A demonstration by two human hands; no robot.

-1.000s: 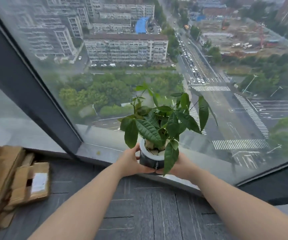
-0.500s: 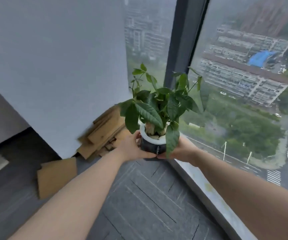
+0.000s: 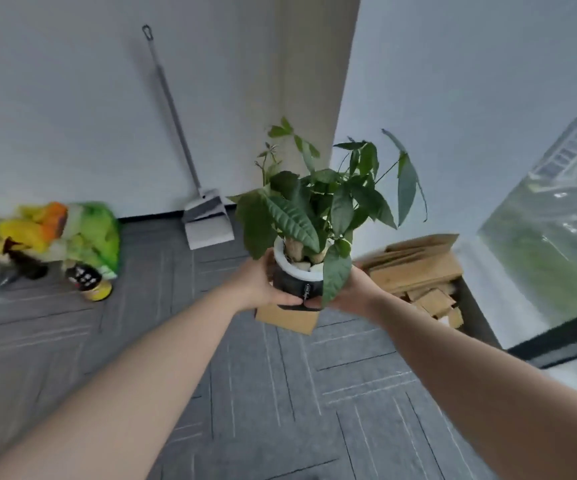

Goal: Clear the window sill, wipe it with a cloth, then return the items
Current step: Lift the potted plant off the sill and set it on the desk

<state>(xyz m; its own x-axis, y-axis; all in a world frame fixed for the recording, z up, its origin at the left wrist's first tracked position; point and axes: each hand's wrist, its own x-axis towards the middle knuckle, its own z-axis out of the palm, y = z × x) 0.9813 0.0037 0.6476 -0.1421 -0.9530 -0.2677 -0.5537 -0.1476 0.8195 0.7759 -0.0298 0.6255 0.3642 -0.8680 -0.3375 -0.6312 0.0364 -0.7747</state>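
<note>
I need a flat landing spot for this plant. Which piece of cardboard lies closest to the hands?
The single flat cardboard sheet on the carpet, showing just below the pot; the other cardboard is a leaning stack by the window.

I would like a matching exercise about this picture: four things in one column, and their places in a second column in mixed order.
Things:
1. potted plant
2. dustpan
3. cardboard pieces
4. yellow-capped bottle

Places:
A. lying on the carpet at left
B. leaning on the wall
C. piled by the window
D. held between both hands

Pairs: 1-D, 2-B, 3-C, 4-A
</note>
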